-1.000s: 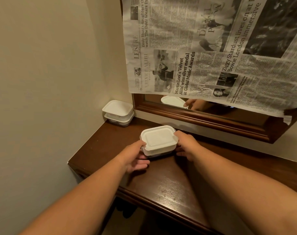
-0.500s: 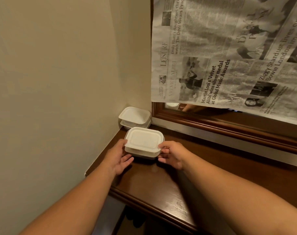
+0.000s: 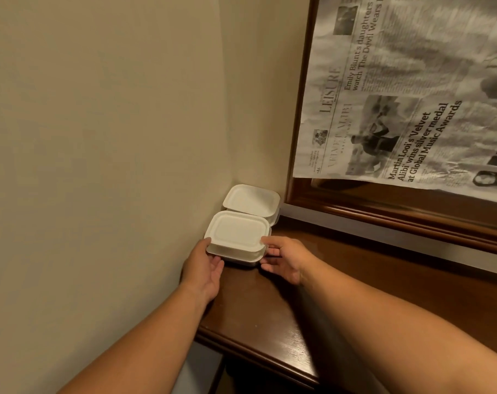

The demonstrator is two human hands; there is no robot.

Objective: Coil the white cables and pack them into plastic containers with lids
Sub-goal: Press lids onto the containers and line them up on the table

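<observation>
A white lidded plastic container sits at the far left of the dark wooden table, close to the side wall. My left hand grips its near left corner and my right hand grips its right end. Just behind it, in the corner, stands a stack of two more white lidded containers; the held one touches or nearly touches that stack. No white cable is in view; the containers' contents are hidden by their lids.
A beige wall runs along the table's left edge. A wood-framed mirror stands at the back, mostly covered by a newspaper sheet. The table's front edge drops off near my forearms.
Both hands have slid the lidded container left and back across the table, from the middle to beside the stack in the corner. The view has turned left with it.
</observation>
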